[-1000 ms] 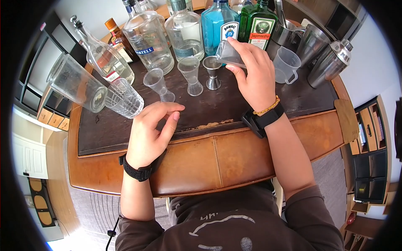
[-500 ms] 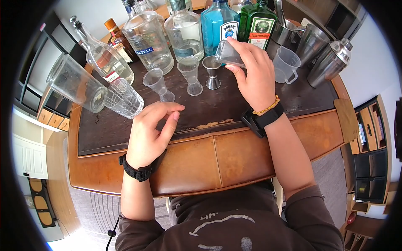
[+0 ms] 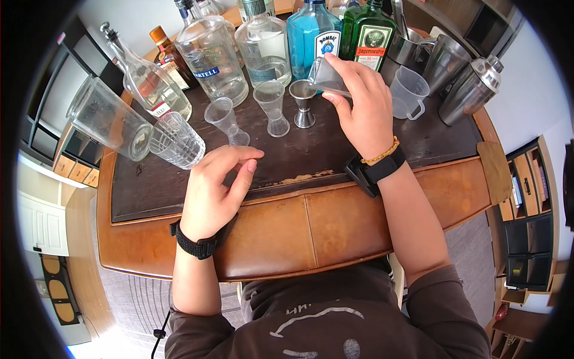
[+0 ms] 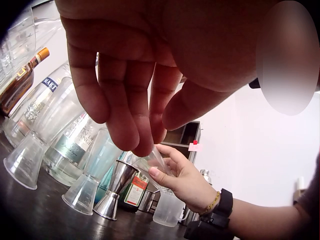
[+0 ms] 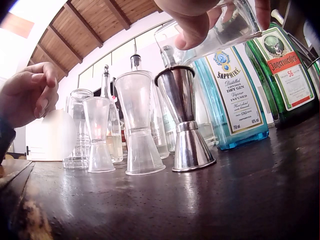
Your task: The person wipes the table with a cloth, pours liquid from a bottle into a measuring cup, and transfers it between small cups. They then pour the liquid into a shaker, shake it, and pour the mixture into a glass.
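Note:
My right hand grips a small clear glass, tipped on its side with its mouth toward the steel jigger. In the right wrist view the clear glass leans over the jigger's upper rim. The steel jigger stands upright on the dark tabletop. My left hand holds nothing, its fingers loosely bent near the table's front. Nearest to it are a cut-glass tumbler and a clear plastic jigger. Another clear jigger stands beside the steel one.
Bottles line the back, among them a blue one and a green one. To the right stand a plastic measuring jug and a steel shaker. A tall clear glass is at the left; brown leather covers the front edge.

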Demonstrator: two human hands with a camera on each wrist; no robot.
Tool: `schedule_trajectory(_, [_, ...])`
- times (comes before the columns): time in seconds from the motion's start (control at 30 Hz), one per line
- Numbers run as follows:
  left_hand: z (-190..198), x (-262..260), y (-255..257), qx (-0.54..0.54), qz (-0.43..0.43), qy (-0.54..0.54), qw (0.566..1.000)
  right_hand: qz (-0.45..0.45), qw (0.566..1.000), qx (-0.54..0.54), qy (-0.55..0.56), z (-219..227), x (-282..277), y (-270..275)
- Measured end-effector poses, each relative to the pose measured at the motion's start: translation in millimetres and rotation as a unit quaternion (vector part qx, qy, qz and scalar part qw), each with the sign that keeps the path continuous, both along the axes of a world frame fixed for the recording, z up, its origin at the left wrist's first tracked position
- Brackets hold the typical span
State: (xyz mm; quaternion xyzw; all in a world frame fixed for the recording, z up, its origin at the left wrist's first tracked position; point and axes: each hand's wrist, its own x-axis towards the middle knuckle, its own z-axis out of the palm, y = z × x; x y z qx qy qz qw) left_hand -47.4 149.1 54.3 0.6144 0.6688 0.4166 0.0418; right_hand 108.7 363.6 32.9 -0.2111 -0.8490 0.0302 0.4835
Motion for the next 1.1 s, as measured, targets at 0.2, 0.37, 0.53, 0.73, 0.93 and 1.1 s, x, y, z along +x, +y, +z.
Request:
schedule_trajectory(0.2, [1,0,0,-0.008,-0.002,0.008,1.000,-0.001,1.000,0.001,-0.002,0,0,0])
schedule_trajectory(0.37, [2,0,-1,-0.013,-0.003,0.014,1.000,-0.002,1.000,-0.001,-0.002,-1,0,0])
schedule_trajectory(0.53, [0,0,0,-0.004,-0.002,0.000,1.000,-0.005,1.000,0.004,-0.005,-1,0,1])
schedule_trajectory(0.73, [0,0,0,-0.002,-0.001,0.000,1.000,-0.007,1.000,0.018,0.015,-6,-2,6])
schedule_trajectory(0.93, [1,1,0,0.000,-0.002,-0.002,1.000,0.058,0.989,-0.064,0.121,-12,-4,14])
schedule_trajectory(1.1, [1,1,0,0.002,-0.005,0.001,1.000,0.162,0.889,-0.350,0.247,-24,-2,26])
